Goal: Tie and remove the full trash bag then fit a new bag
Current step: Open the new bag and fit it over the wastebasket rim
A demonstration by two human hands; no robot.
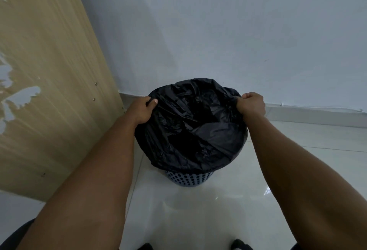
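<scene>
A black trash bag (190, 128) lines a round perforated blue-grey bin (189, 179) standing on the floor by the wall. The bag's edge is draped over the rim and hides most of the bin. My left hand (142, 110) grips the bag's edge at the left side of the rim. My right hand (251, 104) is closed in a fist on the bag's edge at the far right side. The inside of the bag is dark and crumpled; its contents cannot be made out.
A wooden panel (49, 83) with peeling veneer stands close on the left of the bin. A pale blue wall (218, 31) is right behind it. Glossy white floor tiles (198, 214) spread in front and to the right.
</scene>
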